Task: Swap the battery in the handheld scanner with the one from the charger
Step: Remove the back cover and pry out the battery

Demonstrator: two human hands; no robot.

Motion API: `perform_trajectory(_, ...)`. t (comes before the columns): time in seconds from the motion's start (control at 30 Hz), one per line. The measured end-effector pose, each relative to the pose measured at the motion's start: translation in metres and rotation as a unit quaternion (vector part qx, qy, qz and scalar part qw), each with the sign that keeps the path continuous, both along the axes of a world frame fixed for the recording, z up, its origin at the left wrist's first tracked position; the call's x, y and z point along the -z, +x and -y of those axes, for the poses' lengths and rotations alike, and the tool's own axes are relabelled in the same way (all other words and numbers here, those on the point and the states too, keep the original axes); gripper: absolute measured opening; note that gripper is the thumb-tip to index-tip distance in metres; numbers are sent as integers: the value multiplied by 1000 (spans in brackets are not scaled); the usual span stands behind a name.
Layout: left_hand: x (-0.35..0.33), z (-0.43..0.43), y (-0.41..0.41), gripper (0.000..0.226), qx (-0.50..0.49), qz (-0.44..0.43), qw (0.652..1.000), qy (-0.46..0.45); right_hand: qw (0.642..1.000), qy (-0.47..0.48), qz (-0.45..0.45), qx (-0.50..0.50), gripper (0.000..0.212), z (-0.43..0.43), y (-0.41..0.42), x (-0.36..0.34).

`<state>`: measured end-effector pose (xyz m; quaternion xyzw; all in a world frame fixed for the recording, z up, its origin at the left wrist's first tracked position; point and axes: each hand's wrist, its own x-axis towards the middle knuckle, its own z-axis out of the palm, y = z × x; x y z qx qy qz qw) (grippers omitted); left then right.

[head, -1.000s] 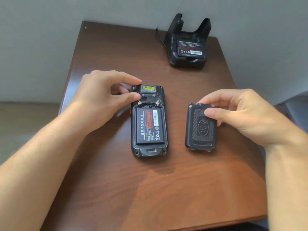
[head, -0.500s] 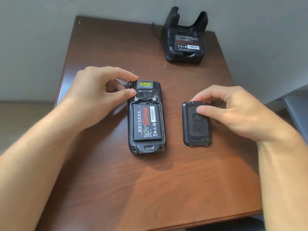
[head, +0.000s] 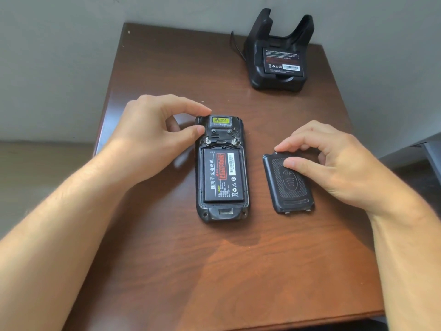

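The black handheld scanner (head: 220,211) lies face down in the middle of the wooden table (head: 191,271), its back open. A black battery (head: 223,177) with a red and white label sits in its bay. My left hand (head: 152,139) pinches the scanner's top left corner with thumb and forefinger. The removed black back cover (head: 290,194) lies flat to the scanner's right. My right hand (head: 334,168) holds its upper end, thumb on top. At the back right stands the black charger cradle (head: 278,80) with a second battery (head: 284,62) in its slot.
The table stands against a grey wall (head: 59,56), with the floor below on the left. A black cable (head: 235,47) runs from the charger's left side. A grey object (head: 433,156) shows past the table's right edge.
My right hand has set the back cover down flat and shifted it slightly. My left hand stays on the scanner's top corner. The camera view has moved a little.
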<state>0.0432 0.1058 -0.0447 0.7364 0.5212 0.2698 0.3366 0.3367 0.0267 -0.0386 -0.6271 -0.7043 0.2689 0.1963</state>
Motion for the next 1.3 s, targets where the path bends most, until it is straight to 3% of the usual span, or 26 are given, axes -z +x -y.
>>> perform_trajectory(0.13,1,-1,-2,23,5,0,1000,-4,1000,4,-16,-3,26,-1,1,1)
perform_trajectory(0.3,0,-1,-1,24,6,0,1000,-14,975,91,-181,95,43,-3,0,-17)
perform_trajectory(0.43,0,1,-2,25,5,6,1000,-22,962,145,-212,89,41,-1,-12,-39)
perform_trajectory(0.57,-6,3,-6,36,46,-23,998,-20,985,109,-134,7,44,-2,-44,-42)
perform_trajectory(0.7,-17,8,-20,91,161,-143,976,-15,992,65,-23,-102,59,-4,-67,-24)
perform_trajectory(0.8,-18,20,-24,112,200,-171,964,-23,990,48,16,-132,71,-4,-68,-19)
perform_trajectory(1.07,-8,29,-26,118,212,-185,959,19,985,21,53,-166,76,0,-60,-20)
perform_trajectory(1.3,-6,33,-25,105,204,-173,961,74,981,65,20,-184,77,1,-56,-11)
